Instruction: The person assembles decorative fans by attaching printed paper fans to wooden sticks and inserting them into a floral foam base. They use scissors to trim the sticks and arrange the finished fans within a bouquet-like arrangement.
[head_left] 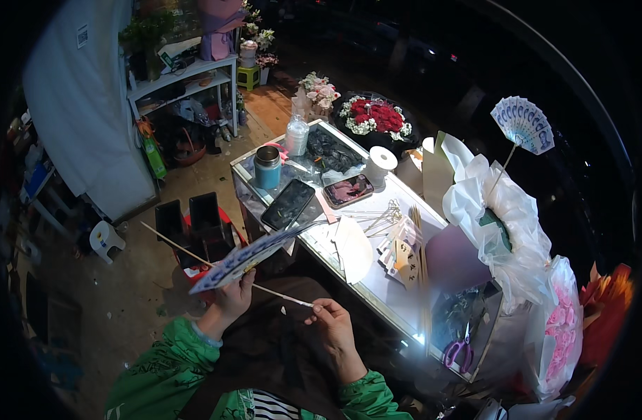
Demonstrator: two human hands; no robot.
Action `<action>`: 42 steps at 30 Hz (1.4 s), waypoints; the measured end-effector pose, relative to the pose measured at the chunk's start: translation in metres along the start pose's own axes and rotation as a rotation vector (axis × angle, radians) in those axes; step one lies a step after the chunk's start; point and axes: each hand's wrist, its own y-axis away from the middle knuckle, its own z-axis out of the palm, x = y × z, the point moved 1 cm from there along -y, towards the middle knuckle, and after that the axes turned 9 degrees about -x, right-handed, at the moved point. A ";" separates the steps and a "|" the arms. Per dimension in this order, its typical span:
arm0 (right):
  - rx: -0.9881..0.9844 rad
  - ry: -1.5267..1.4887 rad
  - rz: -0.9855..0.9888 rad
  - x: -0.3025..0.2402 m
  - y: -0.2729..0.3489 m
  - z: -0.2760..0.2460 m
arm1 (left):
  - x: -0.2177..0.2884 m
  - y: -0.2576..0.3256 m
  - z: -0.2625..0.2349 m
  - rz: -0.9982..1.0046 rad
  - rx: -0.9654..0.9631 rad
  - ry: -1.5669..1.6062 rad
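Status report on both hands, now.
Left hand grips paper fan. Right hand pinches end of thin stick. Both held over lap, short of the table.

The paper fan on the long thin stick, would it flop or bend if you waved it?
Probably a little. The paper fan looks thin and flat, so likely light and bendy. Its stick is very slender, so it might flex or snap. The left hand and right hand both hold it, suggesting it needs steadying.
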 end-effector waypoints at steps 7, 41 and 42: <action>0.097 -0.040 -0.126 -0.006 -0.011 -0.001 | 0.004 0.016 0.002 -0.476 -0.446 1.010; -0.168 0.789 -0.574 0.012 -0.020 0.019 | 0.056 0.021 0.012 0.026 -0.534 0.236; -0.167 0.795 -0.577 0.012 -0.018 0.019 | 0.056 0.022 0.012 0.026 -0.540 0.226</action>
